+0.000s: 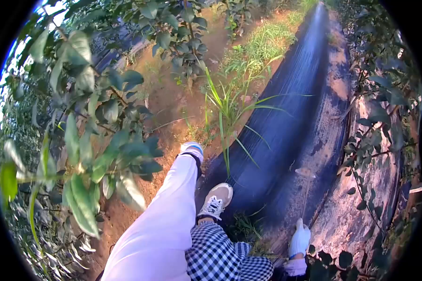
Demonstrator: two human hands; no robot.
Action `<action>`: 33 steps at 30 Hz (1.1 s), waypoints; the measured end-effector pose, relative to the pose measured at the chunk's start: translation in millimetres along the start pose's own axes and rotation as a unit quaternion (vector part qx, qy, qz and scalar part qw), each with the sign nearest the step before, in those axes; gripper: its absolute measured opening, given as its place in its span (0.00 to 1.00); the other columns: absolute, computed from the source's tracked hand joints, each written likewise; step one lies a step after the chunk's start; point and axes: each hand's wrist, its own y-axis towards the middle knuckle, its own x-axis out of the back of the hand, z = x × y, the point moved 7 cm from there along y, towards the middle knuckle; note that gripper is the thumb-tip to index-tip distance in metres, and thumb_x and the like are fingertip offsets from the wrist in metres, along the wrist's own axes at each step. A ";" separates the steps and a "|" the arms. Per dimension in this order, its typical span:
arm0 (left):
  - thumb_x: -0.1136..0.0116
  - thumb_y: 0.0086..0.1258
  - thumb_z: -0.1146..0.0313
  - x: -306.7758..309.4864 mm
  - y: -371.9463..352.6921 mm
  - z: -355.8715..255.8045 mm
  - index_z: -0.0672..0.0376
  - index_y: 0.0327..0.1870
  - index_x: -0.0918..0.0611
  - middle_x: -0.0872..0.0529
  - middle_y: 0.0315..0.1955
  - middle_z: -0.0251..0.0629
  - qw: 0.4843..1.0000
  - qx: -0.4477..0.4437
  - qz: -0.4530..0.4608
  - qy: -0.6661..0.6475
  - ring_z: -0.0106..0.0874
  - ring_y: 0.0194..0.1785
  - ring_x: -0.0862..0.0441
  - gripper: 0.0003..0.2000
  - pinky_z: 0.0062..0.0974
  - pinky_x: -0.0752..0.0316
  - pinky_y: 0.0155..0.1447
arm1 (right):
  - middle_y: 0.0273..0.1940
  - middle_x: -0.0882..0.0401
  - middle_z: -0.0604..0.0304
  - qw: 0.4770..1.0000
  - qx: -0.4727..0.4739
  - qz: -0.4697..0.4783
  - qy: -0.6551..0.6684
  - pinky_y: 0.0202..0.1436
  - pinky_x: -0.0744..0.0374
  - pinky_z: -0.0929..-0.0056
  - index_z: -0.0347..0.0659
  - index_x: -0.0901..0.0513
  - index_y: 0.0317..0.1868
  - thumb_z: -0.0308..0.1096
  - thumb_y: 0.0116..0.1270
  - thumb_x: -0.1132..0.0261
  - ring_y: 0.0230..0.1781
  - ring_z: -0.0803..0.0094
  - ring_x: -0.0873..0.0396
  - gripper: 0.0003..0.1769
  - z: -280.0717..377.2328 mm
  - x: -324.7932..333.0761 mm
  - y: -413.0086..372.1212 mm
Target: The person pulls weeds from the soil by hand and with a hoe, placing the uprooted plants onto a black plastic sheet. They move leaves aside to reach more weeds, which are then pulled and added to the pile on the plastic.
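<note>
My right hand, in a white glove, is low at the right, over the edge of the black plastic film. Its fingers are closed around the lower end of a thin, straight rod. A pale, flat, blade-like piece shows at the rod's far end, close over the soil-streaked film. Exactly what kind of tool this is, I cannot tell. Black-and-white checked cloth lies over my right leg, left of the hand. My left hand is out of view.
Leafy branches crowd the left, and more foliage hangs at the right. Tall grass leans over the film's left edge. My shoes are apart, one at the film and one on bare soil.
</note>
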 end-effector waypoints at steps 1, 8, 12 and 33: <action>0.30 0.57 0.64 -12.7 37.0 19.4 0.51 0.49 0.12 0.12 0.50 0.38 0.999 0.023 -0.018 -0.024 0.41 0.57 0.16 0.17 0.44 0.20 0.54 | 0.20 0.27 0.65 0.996 -0.070 0.010 0.053 0.22 0.35 0.75 0.35 0.20 0.29 0.50 0.74 0.43 0.18 0.78 0.33 0.25 3.9 -1.0 -3.7; 0.55 0.75 0.61 -67.5 225.4 154.1 0.54 0.57 0.19 0.14 0.52 0.46 0.907 0.267 -0.108 -0.309 0.43 0.57 0.17 0.16 0.46 0.21 0.55 | 0.28 0.25 0.62 0.997 -0.081 -0.009 0.001 0.35 0.34 0.72 0.35 0.20 0.39 0.38 0.72 0.42 0.27 0.76 0.30 0.13 18.1 4.7 31.0; 0.59 0.76 0.63 -29.8 186.8 187.7 0.54 0.59 0.24 0.21 0.59 0.52 0.915 0.253 -0.113 -0.292 0.48 0.59 0.20 0.16 0.47 0.23 0.58 | 0.38 0.19 0.57 0.988 -0.125 0.024 -0.083 0.45 0.25 0.67 0.31 0.20 0.49 0.43 0.73 0.41 0.37 0.71 0.26 0.20 91.4 -28.8 36.8; 0.43 0.68 0.53 -64.2 222.0 280.3 0.58 0.48 0.20 0.17 0.40 0.55 0.761 0.354 -0.429 -0.335 0.51 0.52 0.21 0.18 0.47 0.28 0.56 | 0.35 0.27 0.71 0.981 -0.082 0.132 -0.116 0.32 0.35 0.81 0.39 0.23 0.55 0.39 0.74 0.39 0.30 0.84 0.36 0.15 219.7 -121.7 139.2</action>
